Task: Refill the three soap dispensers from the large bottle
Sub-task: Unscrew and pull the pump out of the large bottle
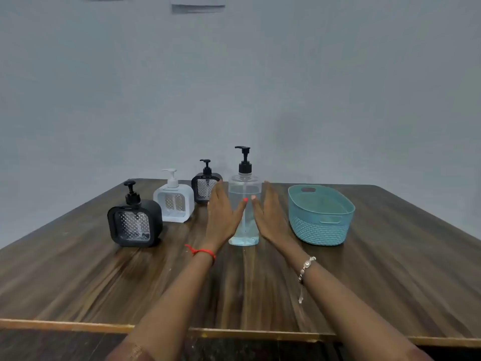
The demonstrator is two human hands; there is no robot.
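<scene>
Both grips are spread flat, fingers straight: left hand (221, 214) and right hand (270, 217) are flanking the bottle (244, 212), palms facing in, closing on nothing. Can't tell if either palm is touching the wall; thumbs are crossing in front of the body, tips near each other.

Bottle is standing upright mid-worktop, toward the far edge, black pump (244, 160) on. Clear, mostly full of clear liquid.

Three dispensers are sitting left of it in a diagonal line: black one (134, 222) nearest the front, white one (173, 204) behind it, second black one (204, 187) near the far edge, partly behind the left fingers. All pumps on. Teal basket (321, 217) is sitting just right of the right hand, apart from the bottle.

Handling guess: full bottle will be heavy-ish and top-tall, smooth round plastic, likely slippery, wall may flex under squeeze. Best hold looks like mid-body, one hand wrapped, other on the pump collar to unscrew. Don't lift by the pump head. Dispensers look light, squat, stable.

Task looks unstarted, nothing opened.
</scene>
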